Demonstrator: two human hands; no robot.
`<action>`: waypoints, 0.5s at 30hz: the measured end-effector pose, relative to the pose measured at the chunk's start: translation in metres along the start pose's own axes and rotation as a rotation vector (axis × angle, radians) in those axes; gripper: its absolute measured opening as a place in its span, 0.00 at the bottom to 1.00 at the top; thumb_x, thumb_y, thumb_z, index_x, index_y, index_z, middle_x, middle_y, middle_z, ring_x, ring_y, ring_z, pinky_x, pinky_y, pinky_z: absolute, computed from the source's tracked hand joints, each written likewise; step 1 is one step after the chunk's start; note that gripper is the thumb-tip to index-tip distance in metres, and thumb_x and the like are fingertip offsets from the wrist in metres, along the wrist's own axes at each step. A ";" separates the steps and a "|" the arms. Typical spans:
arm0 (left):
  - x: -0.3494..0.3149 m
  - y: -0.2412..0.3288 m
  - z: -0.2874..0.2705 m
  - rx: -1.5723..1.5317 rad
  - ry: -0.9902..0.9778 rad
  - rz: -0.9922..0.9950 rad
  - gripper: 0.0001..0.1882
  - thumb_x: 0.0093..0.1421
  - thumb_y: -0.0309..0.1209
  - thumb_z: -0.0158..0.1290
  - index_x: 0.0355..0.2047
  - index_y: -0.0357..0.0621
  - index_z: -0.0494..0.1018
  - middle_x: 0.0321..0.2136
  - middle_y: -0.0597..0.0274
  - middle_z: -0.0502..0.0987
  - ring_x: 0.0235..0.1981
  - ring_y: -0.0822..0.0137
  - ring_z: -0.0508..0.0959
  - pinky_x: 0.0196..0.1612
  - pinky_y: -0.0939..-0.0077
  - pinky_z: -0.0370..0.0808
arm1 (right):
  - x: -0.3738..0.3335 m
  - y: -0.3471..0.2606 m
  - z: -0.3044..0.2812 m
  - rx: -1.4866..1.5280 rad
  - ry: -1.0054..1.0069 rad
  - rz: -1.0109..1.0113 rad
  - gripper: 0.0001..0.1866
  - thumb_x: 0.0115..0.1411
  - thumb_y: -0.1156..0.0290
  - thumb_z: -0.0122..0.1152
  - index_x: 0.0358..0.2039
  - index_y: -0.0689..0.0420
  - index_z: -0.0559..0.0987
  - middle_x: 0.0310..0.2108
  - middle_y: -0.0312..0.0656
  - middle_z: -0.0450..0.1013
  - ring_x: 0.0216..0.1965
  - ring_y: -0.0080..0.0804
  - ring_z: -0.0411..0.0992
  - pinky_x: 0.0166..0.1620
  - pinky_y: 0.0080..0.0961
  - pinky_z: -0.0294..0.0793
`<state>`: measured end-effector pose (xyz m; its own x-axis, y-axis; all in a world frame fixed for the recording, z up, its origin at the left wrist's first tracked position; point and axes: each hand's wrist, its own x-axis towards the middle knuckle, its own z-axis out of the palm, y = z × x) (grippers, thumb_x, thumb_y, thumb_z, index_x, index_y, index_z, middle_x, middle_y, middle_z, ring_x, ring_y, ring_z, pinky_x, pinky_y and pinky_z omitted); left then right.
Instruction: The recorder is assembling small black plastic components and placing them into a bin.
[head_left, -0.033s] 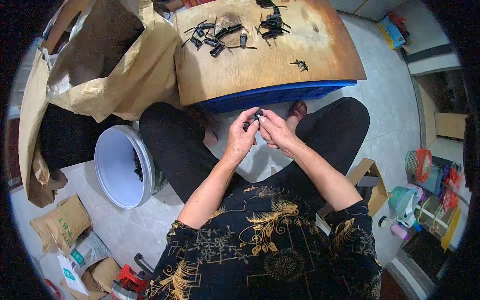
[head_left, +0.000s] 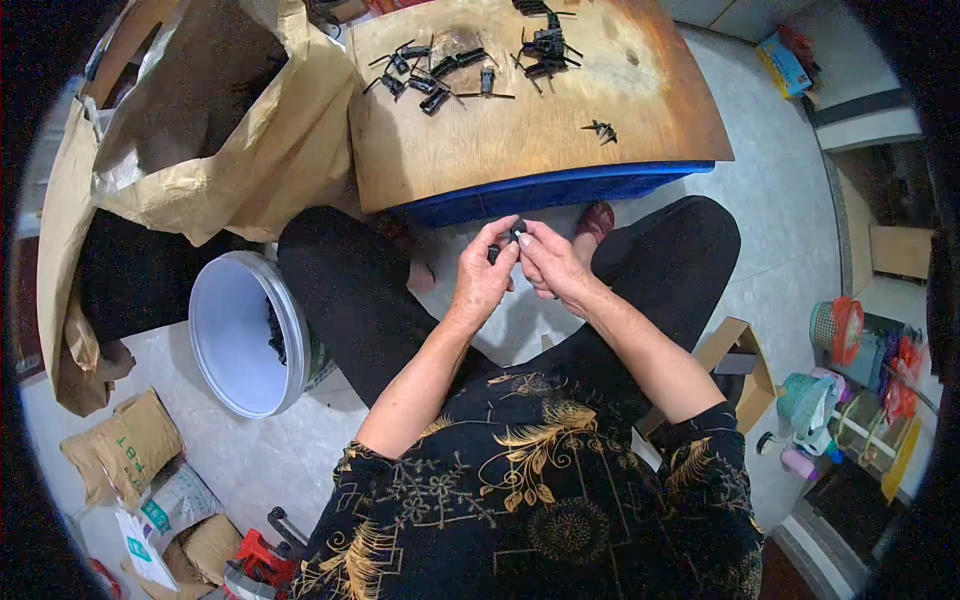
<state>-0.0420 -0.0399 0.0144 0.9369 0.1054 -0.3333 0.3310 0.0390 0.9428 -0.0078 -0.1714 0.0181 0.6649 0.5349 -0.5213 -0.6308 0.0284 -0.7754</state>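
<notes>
Above my lap, my left hand (head_left: 481,276) and my right hand (head_left: 556,263) meet, both closed at the fingertips. Between them is a small black part (head_left: 517,229) with a pale spot on it; its exact kind is too small to make out. A second black bit (head_left: 493,254) shows among the fingers of my left hand. Beyond my hands, a wooden board (head_left: 440,160) carries several black plastic pieces with thin prongs (head_left: 458,62). A few small black pieces (head_left: 601,131) lie apart from them, near the board's right side.
The board rests on a blue crate (head_left: 560,187). At my left stand a large brown paper bag (head_left: 240,180) and a white bucket (head_left: 235,345) with black pieces inside. Tan packages (head_left: 135,450) lie at lower left. A cardboard box (head_left: 757,385) sits by my right elbow.
</notes>
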 end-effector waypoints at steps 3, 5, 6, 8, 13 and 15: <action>0.003 -0.005 -0.001 -0.015 -0.004 0.030 0.17 0.57 0.26 0.48 0.49 0.46 0.67 0.28 0.66 0.69 0.15 0.79 0.67 0.14 0.86 0.65 | 0.001 -0.001 0.003 0.021 0.001 0.010 0.14 0.65 0.62 0.39 0.48 0.53 0.63 0.14 0.24 0.51 0.12 0.10 0.47 0.13 0.09 0.47; 0.003 -0.006 -0.002 -0.031 0.008 0.022 0.17 0.57 0.26 0.48 0.49 0.46 0.67 0.28 0.66 0.69 0.15 0.79 0.67 0.14 0.86 0.66 | 0.004 -0.002 0.004 0.037 0.004 0.016 0.14 0.65 0.62 0.40 0.47 0.53 0.64 0.14 0.24 0.51 0.12 0.10 0.46 0.13 0.09 0.46; 0.003 -0.006 -0.002 -0.042 0.017 0.011 0.17 0.57 0.26 0.48 0.49 0.46 0.67 0.28 0.66 0.69 0.15 0.79 0.67 0.14 0.86 0.66 | 0.004 -0.002 0.005 0.058 0.001 0.036 0.13 0.65 0.62 0.40 0.47 0.52 0.64 0.14 0.23 0.50 0.12 0.10 0.46 0.13 0.10 0.46; 0.002 -0.004 -0.001 -0.022 0.030 0.012 0.17 0.57 0.26 0.48 0.49 0.46 0.67 0.28 0.66 0.70 0.15 0.79 0.67 0.15 0.86 0.66 | 0.005 0.001 0.005 0.088 0.019 0.052 0.12 0.65 0.62 0.40 0.46 0.51 0.64 0.13 0.23 0.50 0.11 0.11 0.46 0.13 0.10 0.44; 0.006 -0.013 0.000 0.142 0.134 0.180 0.17 0.55 0.21 0.48 0.46 0.42 0.69 0.32 0.60 0.76 0.27 0.73 0.74 0.32 0.78 0.72 | 0.011 -0.003 0.010 0.074 0.053 0.084 0.14 0.65 0.62 0.39 0.49 0.50 0.62 0.13 0.24 0.50 0.11 0.11 0.46 0.13 0.10 0.45; 0.008 -0.013 -0.001 0.161 0.150 0.211 0.16 0.55 0.21 0.48 0.46 0.42 0.69 0.33 0.58 0.76 0.30 0.72 0.75 0.34 0.77 0.72 | 0.014 -0.004 0.012 0.044 0.055 0.118 0.14 0.65 0.62 0.39 0.50 0.48 0.61 0.13 0.25 0.51 0.10 0.12 0.46 0.13 0.11 0.45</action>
<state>-0.0387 -0.0383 -0.0010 0.9637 0.2407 -0.1155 0.1560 -0.1565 0.9753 -0.0009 -0.1543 0.0182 0.6055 0.4898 -0.6273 -0.7218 0.0058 -0.6921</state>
